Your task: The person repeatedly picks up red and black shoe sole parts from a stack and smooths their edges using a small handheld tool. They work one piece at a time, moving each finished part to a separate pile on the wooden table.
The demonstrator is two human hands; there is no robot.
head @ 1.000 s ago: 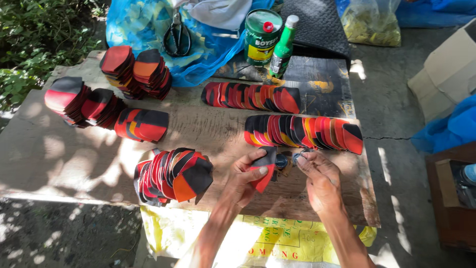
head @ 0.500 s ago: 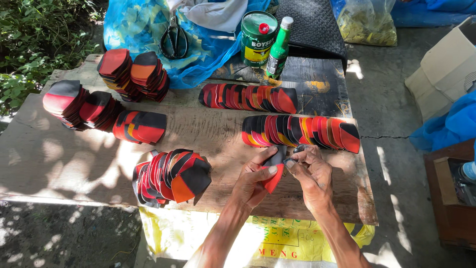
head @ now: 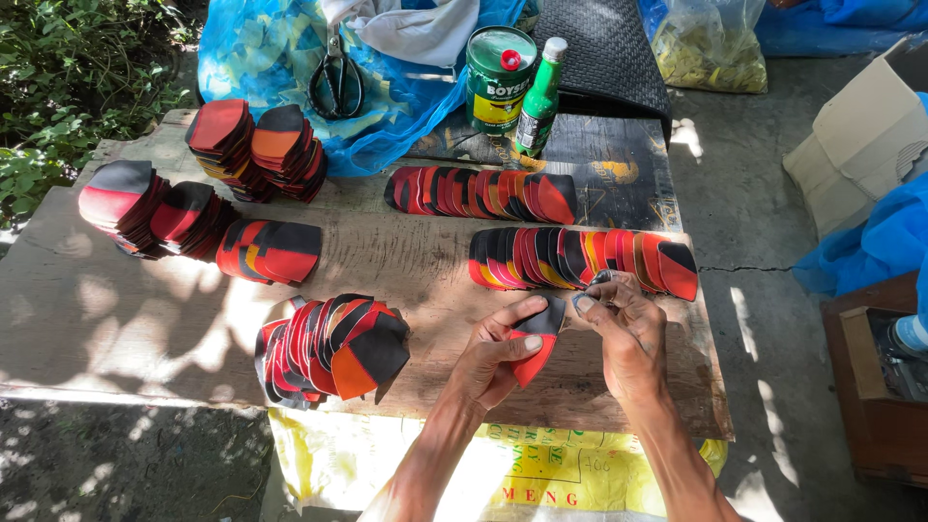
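Red-black piece pinched by both hands, left hand, right hand

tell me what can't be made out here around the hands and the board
- Head view: the right hand covers whatever its fingertips pinch at the top of the red and black piece.
- The left hand hides that piece's lower left edge.
- The wooden board has dappled glare blurring its near edge.
- The brown box is cut off by the right edge.

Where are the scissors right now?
In the head view the scissors lie at the top, left of centre, on the blue plastic sheet, just left of the green can and behind the far stacks of red-and-black pieces.
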